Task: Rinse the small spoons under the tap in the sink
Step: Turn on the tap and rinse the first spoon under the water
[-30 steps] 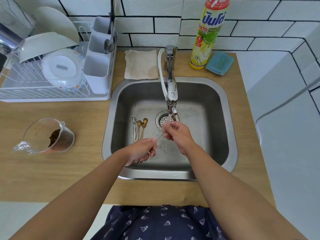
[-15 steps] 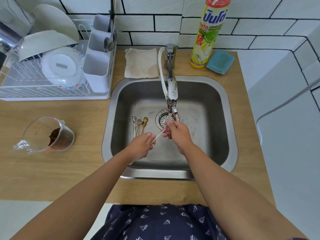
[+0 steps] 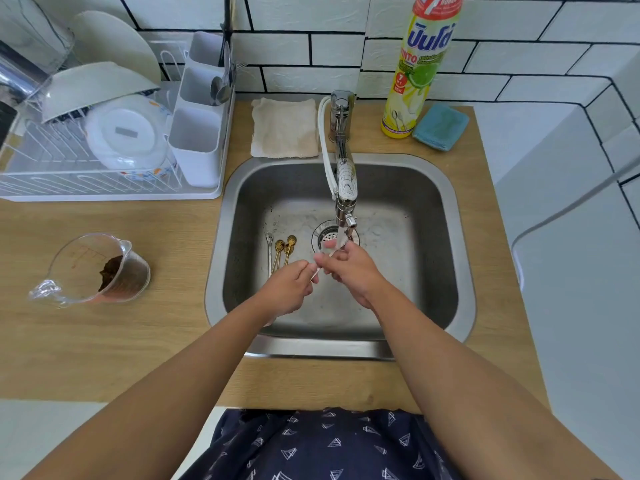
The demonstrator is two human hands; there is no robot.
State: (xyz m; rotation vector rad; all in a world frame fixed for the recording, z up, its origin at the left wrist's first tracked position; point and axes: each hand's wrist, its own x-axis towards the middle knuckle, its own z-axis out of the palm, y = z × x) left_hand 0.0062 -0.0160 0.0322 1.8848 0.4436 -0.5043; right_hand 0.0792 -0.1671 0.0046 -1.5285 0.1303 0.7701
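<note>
Head view: your left hand point(image 3: 289, 289) and right hand point(image 3: 349, 270) pinch one thin silver spoon point(image 3: 317, 273) beneath the chrome tap point(image 3: 344, 188); four small spoons point(image 3: 280, 251) wait on the steel sink point(image 3: 460, 271) floor, apparently unrinsed.

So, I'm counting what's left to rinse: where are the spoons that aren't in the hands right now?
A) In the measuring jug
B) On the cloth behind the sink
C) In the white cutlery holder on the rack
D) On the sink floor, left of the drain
D: the loose small spoons lie together on the floor of the sink, left of the drain.
</note>
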